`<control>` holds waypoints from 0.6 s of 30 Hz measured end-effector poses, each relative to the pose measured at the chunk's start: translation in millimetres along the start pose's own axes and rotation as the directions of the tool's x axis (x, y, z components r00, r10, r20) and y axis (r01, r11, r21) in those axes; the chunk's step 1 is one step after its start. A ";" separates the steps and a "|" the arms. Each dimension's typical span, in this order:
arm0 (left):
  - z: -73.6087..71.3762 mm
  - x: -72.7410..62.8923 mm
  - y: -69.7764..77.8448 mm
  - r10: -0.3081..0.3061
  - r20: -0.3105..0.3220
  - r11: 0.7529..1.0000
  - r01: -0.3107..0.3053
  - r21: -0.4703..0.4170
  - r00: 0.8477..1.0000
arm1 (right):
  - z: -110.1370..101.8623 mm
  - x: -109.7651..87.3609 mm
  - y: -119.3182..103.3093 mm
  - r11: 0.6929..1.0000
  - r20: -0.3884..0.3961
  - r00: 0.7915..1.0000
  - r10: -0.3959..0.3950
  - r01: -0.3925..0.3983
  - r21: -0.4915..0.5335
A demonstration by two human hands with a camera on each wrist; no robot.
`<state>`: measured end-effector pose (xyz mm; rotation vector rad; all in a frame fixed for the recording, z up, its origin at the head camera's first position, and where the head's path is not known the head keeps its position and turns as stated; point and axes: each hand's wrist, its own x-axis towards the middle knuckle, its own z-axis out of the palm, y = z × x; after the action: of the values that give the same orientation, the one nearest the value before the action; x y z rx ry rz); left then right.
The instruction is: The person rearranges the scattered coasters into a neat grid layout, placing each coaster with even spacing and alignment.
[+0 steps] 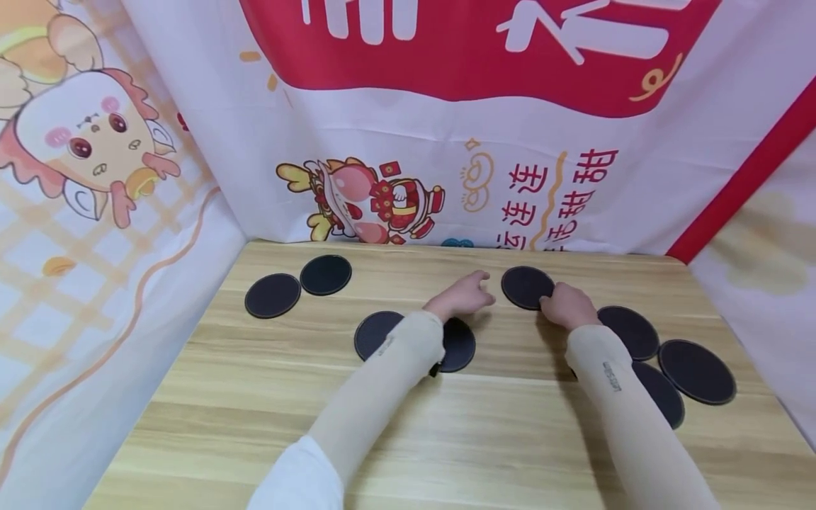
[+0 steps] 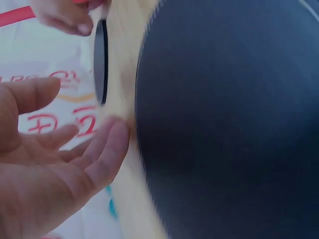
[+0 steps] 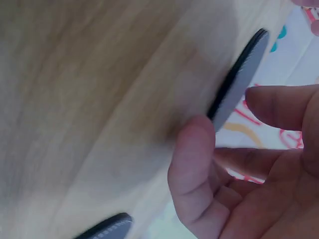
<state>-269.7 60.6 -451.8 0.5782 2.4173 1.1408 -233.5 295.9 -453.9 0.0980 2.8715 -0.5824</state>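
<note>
My right hand (image 1: 567, 306) is at the right edge of a round dark coaster (image 1: 525, 287) near the back of the table. In the right wrist view, that coaster's stitched rim (image 3: 239, 79) lies between the thumb and fingers. To the left of it is my left hand (image 1: 465, 294), fingers loosely spread and holding nothing. Under the left wrist lies another dark coaster (image 1: 460, 345), large in the left wrist view, with a further coaster (image 1: 375, 333) partly covered by the sleeve.
Two coasters lie side by side at the back left, one (image 1: 273, 295) in front of the other (image 1: 326, 275). Several more, including one coaster (image 1: 697, 371), cluster by the right forearm. A printed cloth (image 1: 408, 120) hangs behind the wood-grain table (image 1: 484, 439).
</note>
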 end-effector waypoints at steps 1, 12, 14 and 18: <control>5.9 5.0 3.0 -0.014 -0.022 0.999 0.013 -0.039 1.000 | -0.7 2.3 1.5 1.000 0.004 1.000 0.018 -0.018 0.021; 36.9 23.7 24.0 -0.214 -0.116 0.866 0.134 -0.482 0.970 | 5.1 5.6 -1.8 0.950 0.054 0.996 0.076 -0.088 0.298; 37.0 24.5 24.2 -0.239 -0.122 0.842 0.143 -0.520 0.963 | 4.5 6.4 -0.5 0.934 0.064 0.995 0.080 -0.097 0.344; 37.0 25.4 23.7 -0.291 -0.121 0.800 0.172 -0.575 0.949 | 2.9 7.7 3.7 0.899 0.091 0.991 0.094 -0.123 0.420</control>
<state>-267.0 110.8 -459.2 -0.0327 2.0643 1.7604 -240.1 298.4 -459.6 0.2966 2.6021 -1.1546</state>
